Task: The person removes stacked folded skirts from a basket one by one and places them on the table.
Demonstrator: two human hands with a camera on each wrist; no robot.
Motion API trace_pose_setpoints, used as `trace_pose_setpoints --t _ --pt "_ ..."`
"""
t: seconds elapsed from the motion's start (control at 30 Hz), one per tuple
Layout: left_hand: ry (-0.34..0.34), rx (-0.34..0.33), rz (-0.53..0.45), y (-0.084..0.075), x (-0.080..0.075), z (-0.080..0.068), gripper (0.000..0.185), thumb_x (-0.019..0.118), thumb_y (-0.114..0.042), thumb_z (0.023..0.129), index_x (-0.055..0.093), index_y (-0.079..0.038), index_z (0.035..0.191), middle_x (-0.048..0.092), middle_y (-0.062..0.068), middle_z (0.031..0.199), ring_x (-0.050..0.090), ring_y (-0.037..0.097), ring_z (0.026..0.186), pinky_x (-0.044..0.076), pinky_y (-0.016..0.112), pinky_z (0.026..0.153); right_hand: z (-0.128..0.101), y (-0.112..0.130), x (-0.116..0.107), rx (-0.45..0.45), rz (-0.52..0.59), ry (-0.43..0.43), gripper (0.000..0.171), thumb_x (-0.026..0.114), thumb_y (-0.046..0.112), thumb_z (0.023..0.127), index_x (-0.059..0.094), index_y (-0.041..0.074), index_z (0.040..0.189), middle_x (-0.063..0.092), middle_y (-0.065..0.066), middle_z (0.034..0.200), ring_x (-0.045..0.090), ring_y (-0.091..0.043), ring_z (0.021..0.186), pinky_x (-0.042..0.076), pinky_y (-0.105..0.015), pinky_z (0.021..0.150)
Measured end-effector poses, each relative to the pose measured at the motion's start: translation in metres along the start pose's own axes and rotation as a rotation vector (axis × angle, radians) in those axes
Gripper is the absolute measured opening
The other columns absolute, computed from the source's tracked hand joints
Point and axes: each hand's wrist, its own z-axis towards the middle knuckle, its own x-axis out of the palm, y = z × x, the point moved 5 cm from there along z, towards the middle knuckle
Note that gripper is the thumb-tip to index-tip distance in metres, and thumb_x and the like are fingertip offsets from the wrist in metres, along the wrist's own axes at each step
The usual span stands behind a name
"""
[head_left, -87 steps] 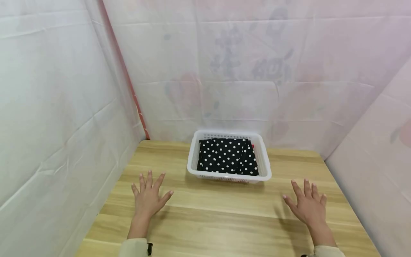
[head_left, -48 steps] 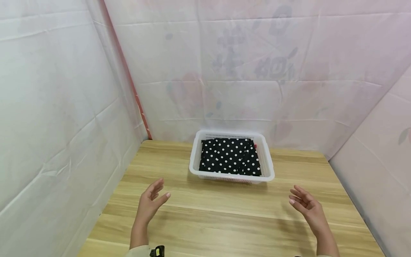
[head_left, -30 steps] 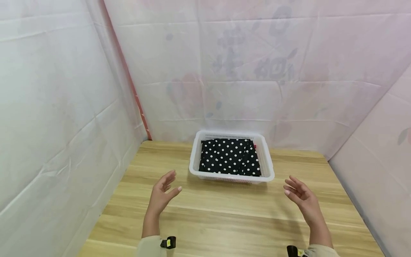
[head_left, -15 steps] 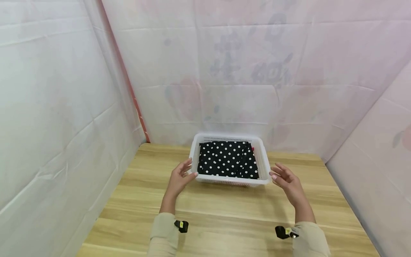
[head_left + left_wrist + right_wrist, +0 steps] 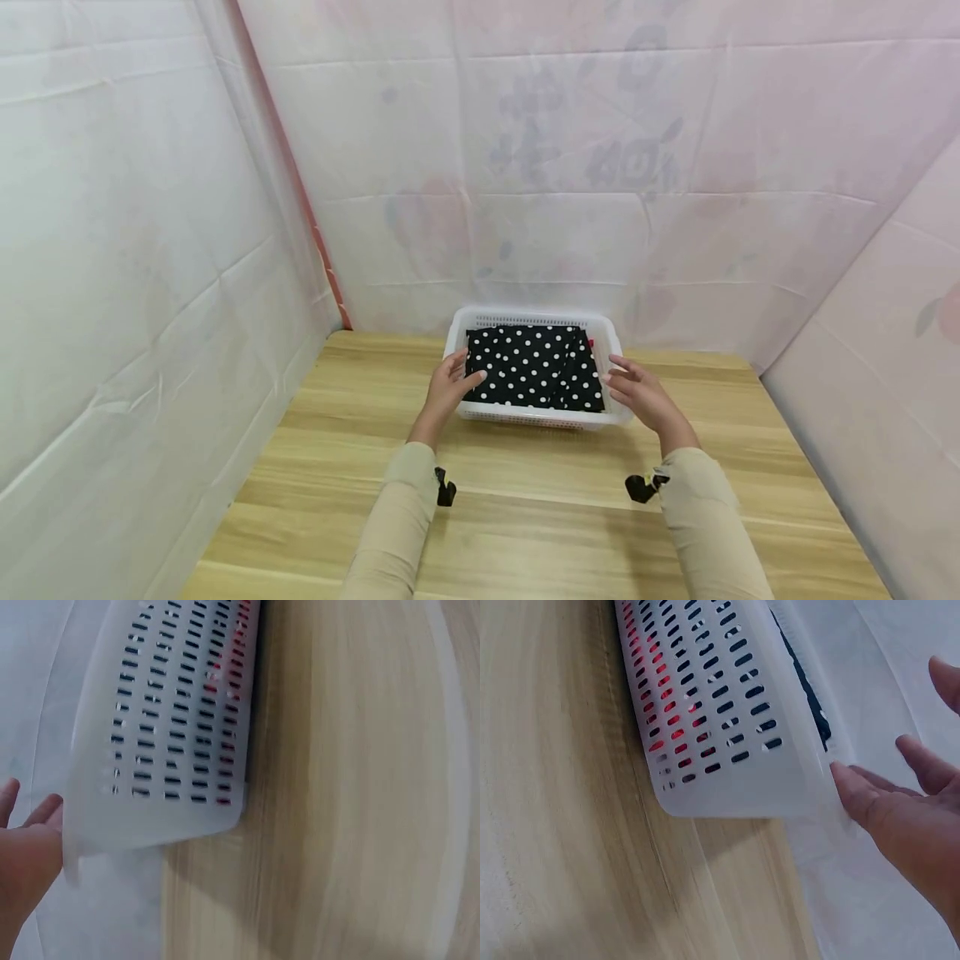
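Observation:
A white plastic basket [image 5: 551,414] with slotted walls stands toward the back of the wooden table. Folded inside it lies a black cloth with white dots [image 5: 525,367]. My left hand [image 5: 447,387] is over the basket's left rim, thumb above the cloth's near left corner and fingers loosely bent. At the opposite end, my right hand [image 5: 641,396] reaches over the right rim with its fingers spread apart. In the left wrist view the hand [image 5: 26,859] overlaps the rim's edge. The right wrist view has the thumb tip of the hand [image 5: 907,806] right at the rim.
Something red [image 5: 591,342] peeks out beside the cloth, and red also shows through the basket's slots [image 5: 676,735]. Pale printed sheets [image 5: 555,167] hang behind and at both sides of the wooden table [image 5: 525,517]. Each beige sleeve [image 5: 397,517] carries a small black device.
Both hands moved forward and inward from either side of the table to the basket's two ends. Their spread fingers turned inward and bent loosely. The basket and cloth stayed in place.

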Motion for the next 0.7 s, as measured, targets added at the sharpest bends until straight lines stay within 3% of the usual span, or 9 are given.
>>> trace_pose_setpoints --t 0.1,0.2,0.37,0.5,0.6,0.7 --pt "-0.006 -0.025 0.101 0.009 0.007 0.011 0.07 0.072 -0.036 0.081 0.041 -0.018 0.141 0.034 0.01 0.144 0.029 0.03 0.132 0.032 0.046 0.101 0.011 -0.002 0.007 0.047 -0.126 0.017 0.067 0.051 0.012 0.095 0.01 -0.006 0.146 0.018 -0.035 0.142 0.026 -0.043 0.129 0.022 -0.053 0.104" --pt "-0.001 -0.042 0.192 0.011 0.013 0.016 0.07 0.071 -0.035 0.081 0.041 -0.016 0.141 0.034 0.009 0.145 0.029 0.03 0.132 0.032 0.047 0.101 0.021 -0.009 0.015 0.104 -0.233 0.025 0.074 0.057 0.019 0.093 0.011 -0.006 0.145 0.016 -0.036 0.143 0.021 -0.046 0.13 0.022 -0.059 0.101" --pt "0.025 -0.079 0.232 0.012 0.015 0.025 0.074 0.071 -0.036 0.081 0.037 -0.011 0.142 0.034 0.01 0.145 0.03 0.032 0.132 0.033 0.047 0.1 0.035 -0.021 0.022 0.185 -0.226 -0.012 0.076 0.057 0.018 0.092 0.009 -0.007 0.145 0.011 -0.032 0.146 0.015 -0.048 0.131 0.019 -0.065 0.099" --pt "0.051 -0.124 0.174 0.013 0.013 0.031 0.077 0.069 -0.037 0.082 0.034 -0.006 0.143 0.031 0.014 0.146 0.032 0.034 0.13 0.032 0.047 0.101 0.04 -0.025 0.026 0.191 -0.223 -0.041 0.075 0.056 0.015 0.092 0.008 -0.007 0.145 0.015 -0.031 0.144 0.023 -0.048 0.128 0.025 -0.063 0.098" --pt "0.075 -0.178 0.101 0.018 0.013 0.032 0.08 0.068 -0.038 0.084 0.03 -0.002 0.144 0.03 0.018 0.145 0.035 0.037 0.127 0.033 0.048 0.1 0.041 -0.028 0.029 0.187 -0.281 -0.043 0.075 0.057 0.015 0.091 0.01 -0.006 0.145 0.022 -0.032 0.142 0.05 -0.04 0.1 0.038 -0.056 0.091" --pt "0.1 -0.234 0.05 0.024 0.016 0.03 0.082 0.067 -0.038 0.084 0.027 0.0 0.144 0.029 0.019 0.145 0.036 0.039 0.125 0.032 0.05 0.1 0.037 -0.033 0.029 0.192 -0.322 -0.05 0.074 0.059 0.016 0.09 0.015 -0.007 0.144 0.029 -0.031 0.14 0.051 -0.03 0.085 0.044 -0.049 0.082"
